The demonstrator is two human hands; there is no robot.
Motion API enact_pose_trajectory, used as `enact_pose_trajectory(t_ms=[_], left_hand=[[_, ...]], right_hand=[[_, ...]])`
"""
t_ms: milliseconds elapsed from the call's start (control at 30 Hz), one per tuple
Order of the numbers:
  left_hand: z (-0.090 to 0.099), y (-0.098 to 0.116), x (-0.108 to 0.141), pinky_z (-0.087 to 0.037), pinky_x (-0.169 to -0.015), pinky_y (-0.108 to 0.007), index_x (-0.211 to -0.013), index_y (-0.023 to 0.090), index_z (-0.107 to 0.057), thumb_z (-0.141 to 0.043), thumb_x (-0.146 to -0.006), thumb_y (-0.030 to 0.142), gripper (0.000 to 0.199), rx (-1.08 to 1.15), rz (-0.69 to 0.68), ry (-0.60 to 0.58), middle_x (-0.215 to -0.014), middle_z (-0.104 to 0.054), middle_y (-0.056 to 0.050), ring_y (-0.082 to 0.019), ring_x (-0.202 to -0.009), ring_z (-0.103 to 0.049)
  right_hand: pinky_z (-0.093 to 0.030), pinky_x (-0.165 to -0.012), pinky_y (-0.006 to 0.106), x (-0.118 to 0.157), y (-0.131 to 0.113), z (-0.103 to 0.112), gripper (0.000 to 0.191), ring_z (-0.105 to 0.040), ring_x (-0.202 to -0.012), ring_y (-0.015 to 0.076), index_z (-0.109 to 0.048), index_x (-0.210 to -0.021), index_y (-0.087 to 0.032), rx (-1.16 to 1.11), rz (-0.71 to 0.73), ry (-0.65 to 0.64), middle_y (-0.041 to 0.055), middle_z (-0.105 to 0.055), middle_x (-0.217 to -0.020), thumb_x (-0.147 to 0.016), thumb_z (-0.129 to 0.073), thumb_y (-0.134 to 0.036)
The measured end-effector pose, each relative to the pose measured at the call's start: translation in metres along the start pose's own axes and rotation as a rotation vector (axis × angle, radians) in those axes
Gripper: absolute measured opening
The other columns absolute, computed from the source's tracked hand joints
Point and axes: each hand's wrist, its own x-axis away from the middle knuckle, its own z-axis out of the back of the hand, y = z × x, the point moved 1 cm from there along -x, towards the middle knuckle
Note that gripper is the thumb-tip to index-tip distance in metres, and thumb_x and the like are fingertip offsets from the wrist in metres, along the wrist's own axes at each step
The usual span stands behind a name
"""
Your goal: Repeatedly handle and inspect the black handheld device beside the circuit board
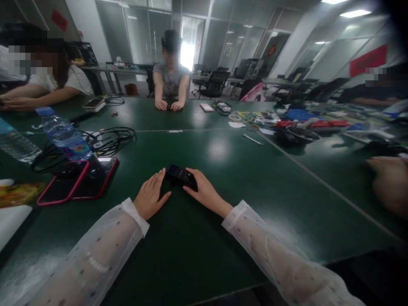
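A small black device with a screen and buttons (181, 173) lies on the green tabletop in front of me. My right hand (204, 189) is around its right end, with the thumb at the near side and the fingers at the far side. At the device's left end is my left hand (152, 194), resting on the table with its fingers stretched out and the thumb apart. Its fingertips are close to the device; I cannot tell if they touch it. Both forearms are in sheer white dotted sleeves.
On the left are two phones with red-edged cases (102, 178), a water bottle (65, 134), another bottle (15, 142) and coiled black cables (111, 140). A wrench-like metal tool (253, 139) and a cable pile (255, 119) lie to the right. A person (172, 80) sits opposite.
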Motion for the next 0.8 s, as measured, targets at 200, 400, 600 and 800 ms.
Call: enact_pose_trajectory(t_ms=[200,400,600,800], left_hand=[[0.0025,-0.0022,-0.0016,-0.038,-0.106,-0.052,-0.151,0.019,-0.010,-0.051,-0.091,0.047,0.077,0.056,0.009,0.000,-0.149,-0.037,-0.016,-0.031,-0.135,-0.040],[0.0053,-0.0034,-0.0041,-0.038,-0.107,-0.049,-0.148,0.018,-0.020,-0.056,-0.088,0.044,0.074,0.107,0.015,0.024,-0.146,-0.041,-0.015,-0.029,-0.133,-0.041],[0.0063,-0.0032,-0.0049,-0.038,-0.108,-0.048,-0.145,0.016,-0.025,-0.059,-0.086,0.042,0.072,0.127,-0.001,0.054,-0.143,-0.044,-0.016,-0.028,-0.132,-0.044],[0.0060,-0.0043,-0.0044,-0.039,-0.106,-0.050,-0.146,0.019,-0.024,-0.058,-0.087,0.044,0.073,0.127,0.006,0.048,-0.143,-0.045,-0.016,-0.030,-0.131,-0.044]], right_hand=[[-0.047,-0.100,0.052,-0.0003,-0.0019,0.0037,0.059,-0.054,-0.119,0.0258,-0.037,-0.137,-0.023,-0.018,-0.024,-0.026,0.0118,-0.054,-0.129,-0.084,-0.064,-0.030],[-0.047,-0.098,0.053,-0.0018,0.0029,0.0036,0.060,-0.055,-0.120,0.0267,-0.037,-0.136,-0.023,-0.050,-0.039,-0.048,0.0125,-0.054,-0.131,-0.083,-0.066,-0.033],[-0.047,-0.097,0.052,-0.0030,0.0035,0.0017,0.060,-0.055,-0.117,0.0266,-0.038,-0.134,-0.023,-0.036,0.001,-0.024,0.0121,-0.055,-0.127,-0.083,-0.067,-0.031],[-0.047,-0.097,0.052,-0.0016,0.0031,0.0029,0.060,-0.056,-0.118,0.0263,-0.038,-0.134,-0.025,-0.066,-0.033,-0.041,0.0110,-0.055,-0.128,-0.083,-0.067,-0.031]])
